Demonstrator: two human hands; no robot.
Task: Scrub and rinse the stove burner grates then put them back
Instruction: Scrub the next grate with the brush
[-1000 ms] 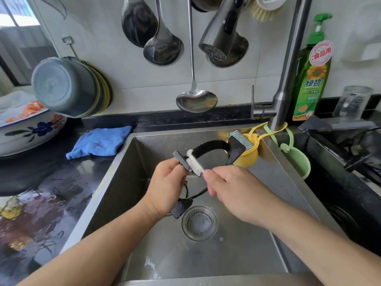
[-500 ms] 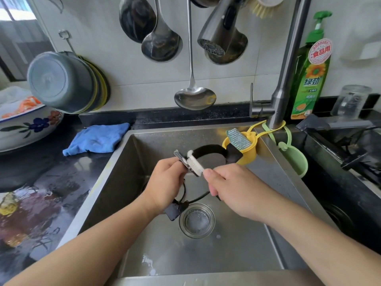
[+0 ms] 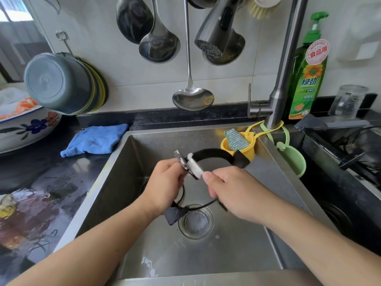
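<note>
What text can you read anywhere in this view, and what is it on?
"食品用": round red-and-white sticker on the green dish soap bottle.
"绿劲": large characters on that bottle's front label.
"3": a digit at the label's lower left; the rest is unreadable.
Smaller label print: too small and blurred to read.
No other legible text shows.

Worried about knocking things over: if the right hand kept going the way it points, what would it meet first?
Likely the left hand, just past the foamy grate that the right hand is scrubbing; depth is uncertain.
</note>
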